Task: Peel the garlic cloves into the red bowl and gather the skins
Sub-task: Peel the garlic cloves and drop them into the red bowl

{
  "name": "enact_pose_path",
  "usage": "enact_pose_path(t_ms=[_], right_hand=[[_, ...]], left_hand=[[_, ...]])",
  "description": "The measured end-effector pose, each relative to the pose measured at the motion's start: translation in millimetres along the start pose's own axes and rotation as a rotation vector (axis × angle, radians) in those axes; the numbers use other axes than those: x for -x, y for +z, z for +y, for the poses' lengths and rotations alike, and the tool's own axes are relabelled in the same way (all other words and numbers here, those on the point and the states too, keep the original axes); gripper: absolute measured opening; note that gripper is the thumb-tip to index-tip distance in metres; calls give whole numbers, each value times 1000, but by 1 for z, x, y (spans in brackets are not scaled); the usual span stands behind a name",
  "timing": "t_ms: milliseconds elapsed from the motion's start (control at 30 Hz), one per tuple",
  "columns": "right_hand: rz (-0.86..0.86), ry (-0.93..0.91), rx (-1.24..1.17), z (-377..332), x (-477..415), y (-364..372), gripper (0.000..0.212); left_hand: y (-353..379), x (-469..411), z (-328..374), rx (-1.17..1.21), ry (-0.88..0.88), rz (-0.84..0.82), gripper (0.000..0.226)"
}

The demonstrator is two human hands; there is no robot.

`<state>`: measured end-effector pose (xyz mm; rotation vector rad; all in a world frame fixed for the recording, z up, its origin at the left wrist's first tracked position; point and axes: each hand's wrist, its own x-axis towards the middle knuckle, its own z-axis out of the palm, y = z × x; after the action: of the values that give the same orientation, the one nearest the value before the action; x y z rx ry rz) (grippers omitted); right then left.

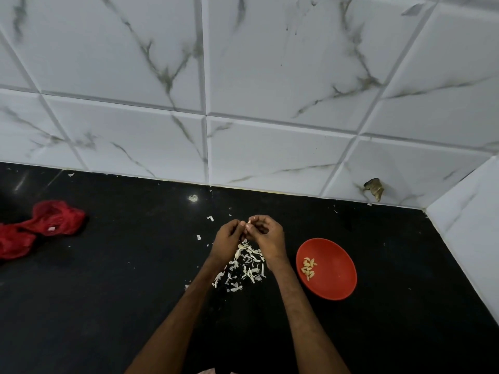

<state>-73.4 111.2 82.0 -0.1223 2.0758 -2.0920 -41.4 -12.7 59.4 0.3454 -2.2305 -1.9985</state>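
My left hand (228,237) and my right hand (266,233) meet fingertip to fingertip above the black counter, both pinching one small garlic clove (249,224) that is mostly hidden by the fingers. Beneath the hands lies a loose pile of white garlic skins (244,265). To the right stands the red bowl (337,282) with several peeled cloves (308,268) lying near its left side.
A red mesh bag (40,225) lies crumpled at the far left of the counter. Stray skin bits (210,218) are scattered behind the hands. White marble-look tiles form the back wall and a side wall at the right; a damaged spot (374,188) shows low on the tiles.
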Motion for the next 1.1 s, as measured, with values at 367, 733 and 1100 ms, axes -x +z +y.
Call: enact_pose_path(t_ms=[367, 733, 1100], right_hand=[[-75, -23, 83, 5, 0, 1, 22], [-100, -27, 79, 5, -1, 1, 16], [-144, 88, -24, 5, 3, -1, 22]], left_hand=[[-2, 3, -3, 6, -15, 28, 33], [2, 1, -5, 163, -43, 44, 32], [-1, 1, -11, 244, -66, 86, 39]])
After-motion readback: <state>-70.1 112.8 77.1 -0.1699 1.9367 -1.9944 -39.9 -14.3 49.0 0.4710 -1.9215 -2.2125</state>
